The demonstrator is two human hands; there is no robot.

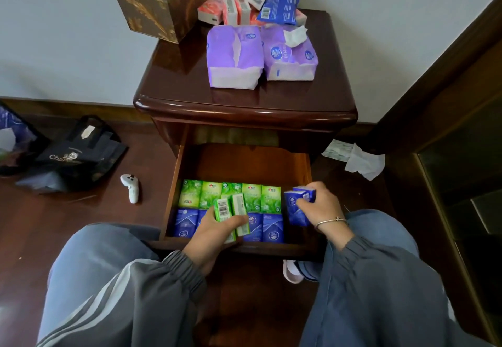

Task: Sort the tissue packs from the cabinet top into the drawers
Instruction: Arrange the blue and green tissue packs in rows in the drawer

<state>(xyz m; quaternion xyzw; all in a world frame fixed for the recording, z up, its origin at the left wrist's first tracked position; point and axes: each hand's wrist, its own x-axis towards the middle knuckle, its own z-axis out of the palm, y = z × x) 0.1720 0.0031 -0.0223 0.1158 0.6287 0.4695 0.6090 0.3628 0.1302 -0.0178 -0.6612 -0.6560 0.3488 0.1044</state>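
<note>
My left hand [214, 230] is curled round a small stack of green packs [233, 208], thumb across their face, above the front of the open drawer [173, 183]. My right hand [320, 205] grips what look like two blue packs [296, 205], set on edge at the drawer's right end. Inside, a green row [212, 194] lies across the middle and a blue row [269, 230] runs along the front wall. The floor of the drawer behind them is bare.

Hazard 1: the green stack is several loose packs in one grip. If the grip slackens, they slide apart and drop onto the blue row, mixing the colours.

Hazard 2: both hands work close together in one drawer. A wrist passing over the seated rows can sweep them out of line.

Hazard 3: the blue row appears to run almost to the right wall. Forcing the held blue packs into a narrow gap may buckle their neighbours or leave one standing proud, where I judge it could catch as the drawer closes.

Hazard 4: the cabinet top [190, 80] carries purple packs [231, 56], a loose heap of red packs [231, 7] and one blue pack [279, 7] leaning on it. A careless reach may topple the heap onto the floor.
</note>
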